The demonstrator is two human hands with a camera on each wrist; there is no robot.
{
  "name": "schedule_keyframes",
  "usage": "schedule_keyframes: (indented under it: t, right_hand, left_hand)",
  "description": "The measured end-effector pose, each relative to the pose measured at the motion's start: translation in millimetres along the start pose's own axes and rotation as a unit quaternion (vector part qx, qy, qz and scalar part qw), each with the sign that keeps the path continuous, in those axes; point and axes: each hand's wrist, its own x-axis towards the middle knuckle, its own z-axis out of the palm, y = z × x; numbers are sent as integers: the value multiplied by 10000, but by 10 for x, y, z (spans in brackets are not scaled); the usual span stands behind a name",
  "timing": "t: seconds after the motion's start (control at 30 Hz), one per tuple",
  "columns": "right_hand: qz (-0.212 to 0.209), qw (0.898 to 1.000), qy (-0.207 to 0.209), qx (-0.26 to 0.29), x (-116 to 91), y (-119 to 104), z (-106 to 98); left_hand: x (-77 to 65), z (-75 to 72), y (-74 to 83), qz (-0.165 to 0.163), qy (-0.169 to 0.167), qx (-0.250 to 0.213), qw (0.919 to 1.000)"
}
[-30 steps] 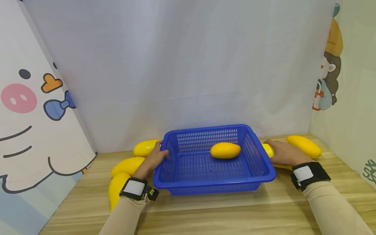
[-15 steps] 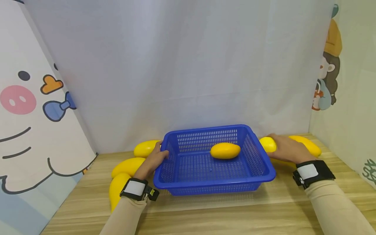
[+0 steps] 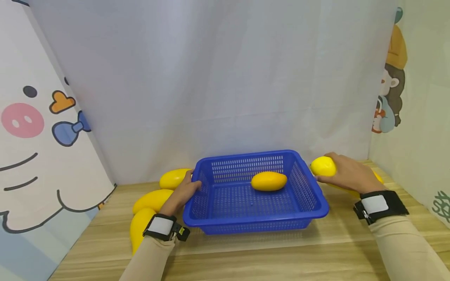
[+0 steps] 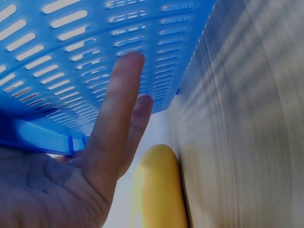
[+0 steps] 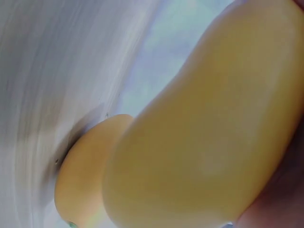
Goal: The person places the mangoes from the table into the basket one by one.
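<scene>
A blue plastic basket with slotted walls stands on the table, one yellow mango lying inside. My left hand holds its left rim, thumb over the edge; in the left wrist view the fingers lie along the outer wall. Just right of the basket, my right hand grips another yellow mango, raised off the table. That held mango fills much of the right wrist view and hides most of the fingers. Behind it, a further mango lies on the table.
Several mangoes lie left of the basket: one at the back, one in the middle, one nearer. Another mango is partly hidden behind my right hand. A pale curtain hangs behind the wooden table.
My right hand has lifted its mango up from the table beside the basket. My left hand and the basket have hardly moved.
</scene>
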Motion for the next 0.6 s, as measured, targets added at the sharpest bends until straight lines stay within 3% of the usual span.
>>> schedule_keyframes:
  t: [0.37,0.6]
  right_hand:
    - [25,9989,470,13,-15,-122,-152]
    - [31,9989,470,19,-33,-176,-180]
  left_hand:
    - [-4,-6,16,70,-50,-56,9999]
    - [-13,-13,19,111,-59,-24,9999]
